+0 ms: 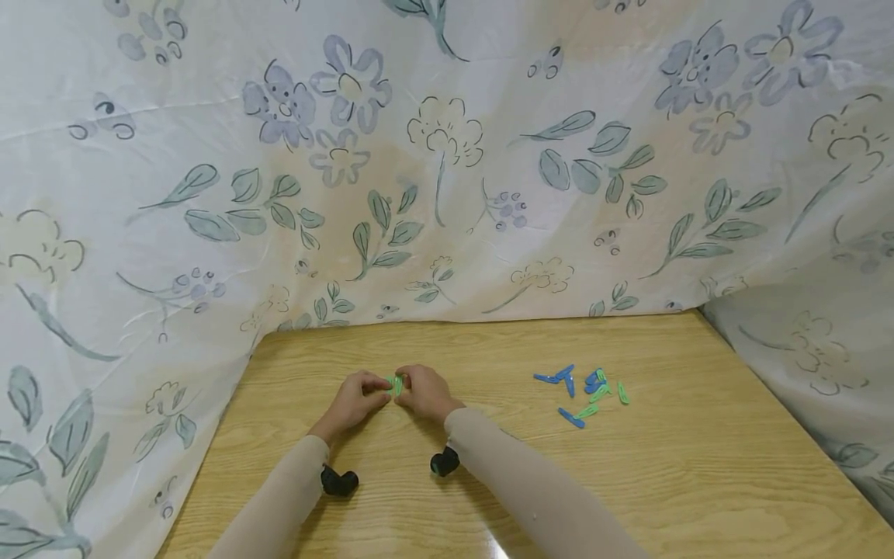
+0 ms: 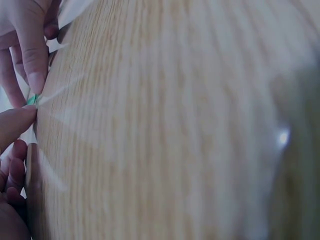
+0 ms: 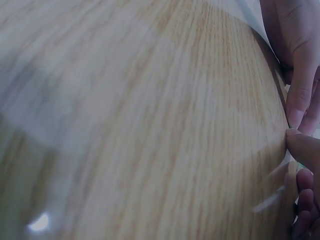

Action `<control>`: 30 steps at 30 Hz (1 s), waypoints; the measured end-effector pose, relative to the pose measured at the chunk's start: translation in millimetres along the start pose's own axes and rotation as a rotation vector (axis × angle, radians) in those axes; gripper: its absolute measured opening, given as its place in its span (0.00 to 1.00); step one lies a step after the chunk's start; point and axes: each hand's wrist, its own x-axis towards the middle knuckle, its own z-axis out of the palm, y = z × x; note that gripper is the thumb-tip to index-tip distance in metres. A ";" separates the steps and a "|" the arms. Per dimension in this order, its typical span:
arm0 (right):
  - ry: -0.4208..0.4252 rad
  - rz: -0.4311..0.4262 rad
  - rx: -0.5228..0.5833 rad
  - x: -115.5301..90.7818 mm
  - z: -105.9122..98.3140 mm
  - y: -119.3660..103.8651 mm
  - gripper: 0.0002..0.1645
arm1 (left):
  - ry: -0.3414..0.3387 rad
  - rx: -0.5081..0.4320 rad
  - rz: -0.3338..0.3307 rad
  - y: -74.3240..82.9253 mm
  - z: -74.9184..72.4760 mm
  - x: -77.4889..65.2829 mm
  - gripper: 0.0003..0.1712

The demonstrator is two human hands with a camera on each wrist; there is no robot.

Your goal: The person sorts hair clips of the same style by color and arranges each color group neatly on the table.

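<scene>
Slim light-green clip (image 1: 399, 385), left of middle toward far edge of bench (image 1: 489, 349); left hand (image 1: 358, 400) and right hand (image 1: 427, 393) both pinching it, fingertips close. Elongated blue clips (image 1: 570, 418), green clips (image 1: 624, 394) scattered toward right edge. Bench glossy, wood-grained; floral cloth (image 1: 489, 256) behind.

no readable text, no legible labels, no brands, no numbers, no signs (in any view)

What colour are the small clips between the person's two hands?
The small clips are green; the head view shows it best.
</scene>
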 end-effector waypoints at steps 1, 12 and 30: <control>-0.001 0.002 0.003 0.4 0.0 0.3 0.29 | -0.001 0.001 0.002 0.1 -0.2 0.2 0.09; -0.007 -0.009 0.017 0.4 -1.5 0.8 0.30 | -0.008 -0.005 -0.004 1.9 -1.3 2.2 0.09; -0.002 -0.017 0.027 -0.9 -2.8 0.9 0.33 | -0.010 -0.008 0.008 4.2 -0.6 -0.3 0.09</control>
